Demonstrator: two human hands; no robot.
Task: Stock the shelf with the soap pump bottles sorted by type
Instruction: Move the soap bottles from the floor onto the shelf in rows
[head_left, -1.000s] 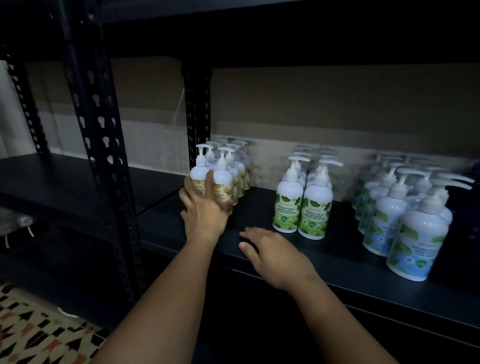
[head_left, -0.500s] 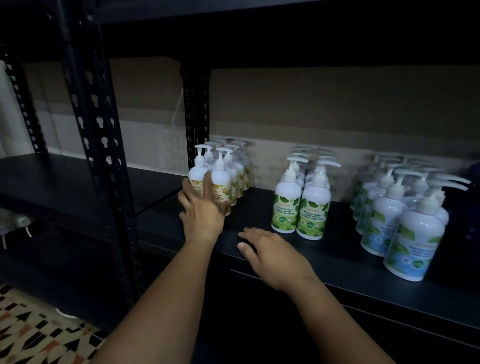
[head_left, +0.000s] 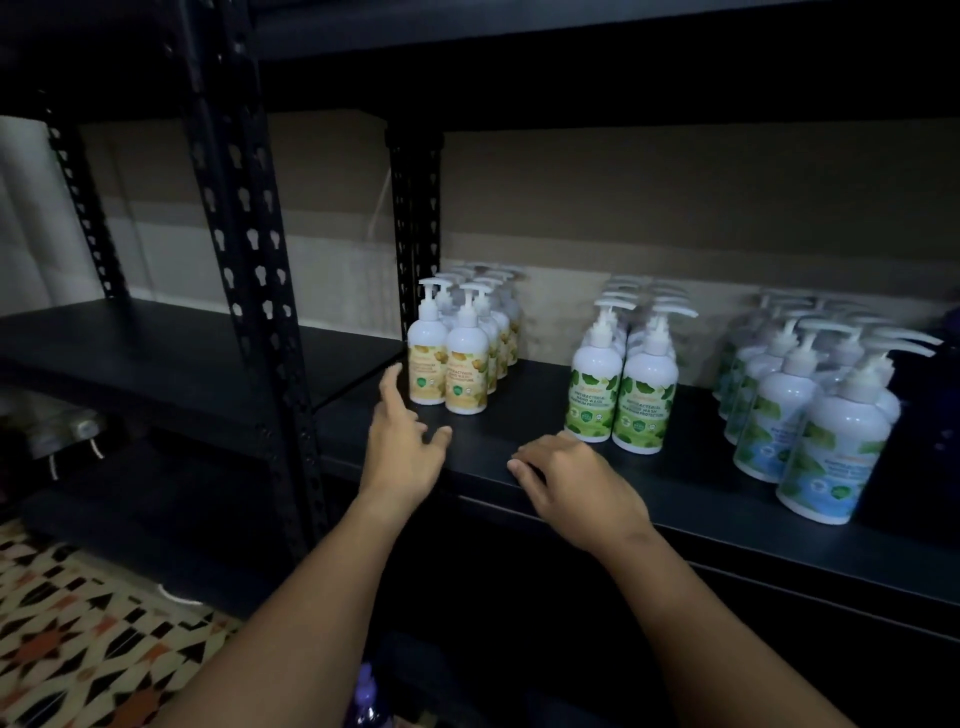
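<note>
Three groups of white pump bottles stand in double rows on the black shelf (head_left: 519, 467). Yellow-label bottles (head_left: 466, 358) are at the left by the upright, green-label bottles (head_left: 621, 395) in the middle, blue-and-green-label bottles (head_left: 826, 441) at the right. My left hand (head_left: 402, 441) hovers just in front of the yellow bottles, fingers spread, touching none of them. Near the shelf's front edge, in front of the green bottles, my right hand (head_left: 571, 480) rests with its fingers loosely bent, holding nothing.
Black perforated uprights (head_left: 244, 260) stand at the left, with another dark shelf bay (head_left: 156, 353) beyond them. An upper shelf hangs close overhead. A patterned tile floor (head_left: 78, 639) shows at lower left. A purple object (head_left: 366, 696) sits low between my arms.
My left hand has let go of the front yellow-label bottles and drawn back toward me, fingers now spread. My right hand stays on the shelf edge.
</note>
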